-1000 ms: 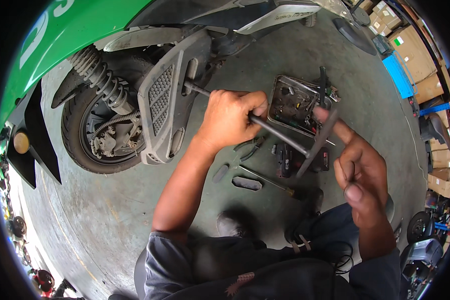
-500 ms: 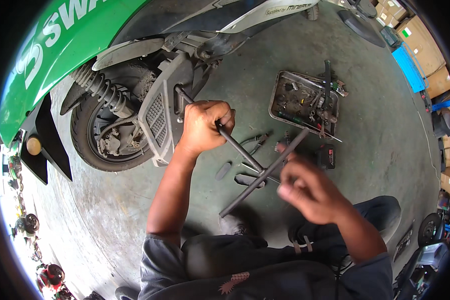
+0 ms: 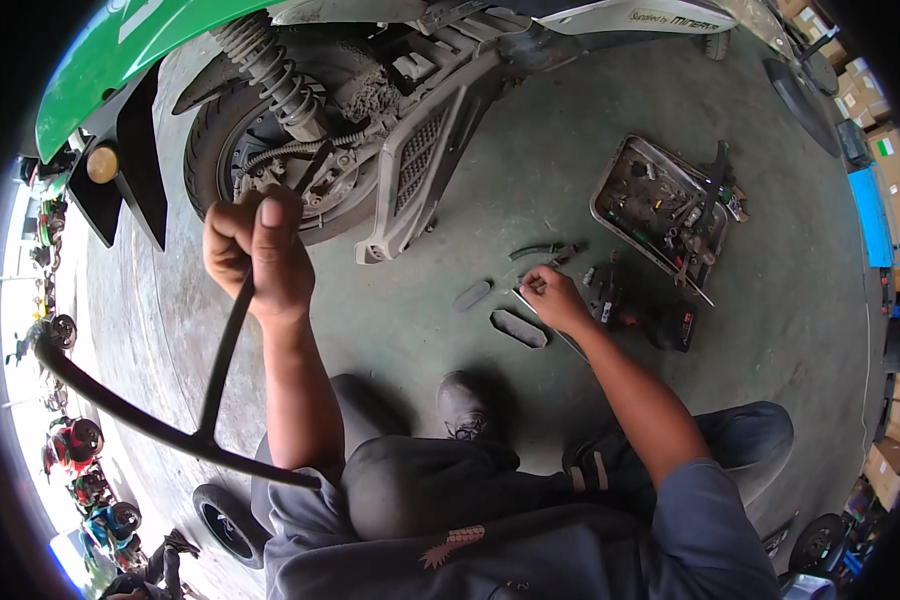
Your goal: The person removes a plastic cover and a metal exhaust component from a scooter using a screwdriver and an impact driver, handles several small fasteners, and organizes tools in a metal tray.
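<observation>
A dark metal T-handle wrench (image 3: 224,362) is gripped in my left hand (image 3: 275,255), raised at the left. Its crossbar hangs toward me, and its shaft runs past my fist in front of a scooter's wheel (image 3: 208,165). My right hand (image 3: 553,298) reaches to the floor with fingers pinched together beside a thin silver rod (image 3: 568,346); what the fingertips hold is hidden. Just beyond them lie pliers-like tools (image 3: 564,252). A grey oval piece (image 3: 473,295) and a dark, long shallow part (image 3: 518,328) rest left of this hand.
A metal tray (image 3: 607,175) of loose tools stands at the right. Nearer are a dark power tool (image 3: 607,297) and a black battery pack (image 3: 674,328). The scooter's frame side (image 3: 417,170) and shock absorber (image 3: 270,75) rise ahead. My shoe (image 3: 463,402) is below.
My left hand has swung the T-handle wrench left, away from the frame's opening. My right hand has left the crossbar's side and lowered to the floor. The view has shifted left.
</observation>
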`<state>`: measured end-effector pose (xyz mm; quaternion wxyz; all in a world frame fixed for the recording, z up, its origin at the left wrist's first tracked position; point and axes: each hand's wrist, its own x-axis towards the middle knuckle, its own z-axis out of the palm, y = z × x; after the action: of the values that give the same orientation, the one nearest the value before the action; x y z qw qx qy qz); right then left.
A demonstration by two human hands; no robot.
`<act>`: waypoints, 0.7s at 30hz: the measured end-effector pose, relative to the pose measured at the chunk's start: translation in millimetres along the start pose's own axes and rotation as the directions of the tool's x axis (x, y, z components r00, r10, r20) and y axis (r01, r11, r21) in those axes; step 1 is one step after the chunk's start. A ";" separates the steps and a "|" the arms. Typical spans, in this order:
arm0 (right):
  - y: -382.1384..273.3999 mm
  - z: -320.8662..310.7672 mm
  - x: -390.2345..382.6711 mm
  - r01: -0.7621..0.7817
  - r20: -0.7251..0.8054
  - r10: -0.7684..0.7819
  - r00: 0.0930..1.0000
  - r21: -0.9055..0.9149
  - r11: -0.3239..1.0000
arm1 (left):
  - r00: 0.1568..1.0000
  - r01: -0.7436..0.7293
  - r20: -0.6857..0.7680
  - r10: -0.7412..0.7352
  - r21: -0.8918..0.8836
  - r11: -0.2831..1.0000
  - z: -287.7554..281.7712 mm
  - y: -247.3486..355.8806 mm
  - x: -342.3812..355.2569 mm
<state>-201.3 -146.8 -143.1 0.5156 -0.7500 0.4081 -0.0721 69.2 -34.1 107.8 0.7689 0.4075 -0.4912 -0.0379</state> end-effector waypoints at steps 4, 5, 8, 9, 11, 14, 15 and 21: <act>-16.9 48.5 35.3 -0.057 0.051 0.070 0.996 -0.229 0.972 | 0.948 0.214 -0.208 -0.240 -0.143 0.966 -82.8 59.2 -28.6; -12.4 49.6 52.8 -0.122 0.063 0.146 0.987 -0.290 0.949 | 0.891 0.302 -0.299 -0.342 -0.175 0.937 -92.8 64.9 -44.3; 48.9 69.7 79.6 -0.387 0.109 0.377 0.920 0.105 0.916 | 0.607 0.579 -0.495 -0.621 -0.259 0.773 -118.1 61.4 -100.2; 34.6 85.1 67.6 -0.478 0.166 0.452 0.876 0.409 0.777 | 0.520 0.659 -0.568 -0.638 -0.207 0.723 -134.0 68.1 -123.2; 32.7 77.5 57.3 -0.492 0.241 0.497 0.834 0.732 0.471 | 0.367 0.779 -0.667 -0.648 -0.161 0.606 -148.0 47.4 -175.4; 41.6 58.0 71.1 -0.438 0.259 0.487 0.834 0.846 0.302 | 0.144 0.897 -0.743 -0.653 -0.181 0.404 -142.1 8.5 -221.8; 30.0 56.2 79.4 -0.460 0.247 0.533 0.809 0.830 0.314 | 0.096 0.911 -0.742 -0.663 -0.203 0.359 -148.9 -4.2 -243.8; 22.1 62.6 131.2 -0.484 0.105 0.781 0.616 0.832 0.270 | -0.076 0.956 -0.684 -0.726 -0.257 0.142 -149.0 -39.7 -288.6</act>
<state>-93.9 -195.1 -231.3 0.6992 -0.1765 0.6755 -0.1540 51.5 159.7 -155.3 0.5998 0.7167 0.2094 -0.2877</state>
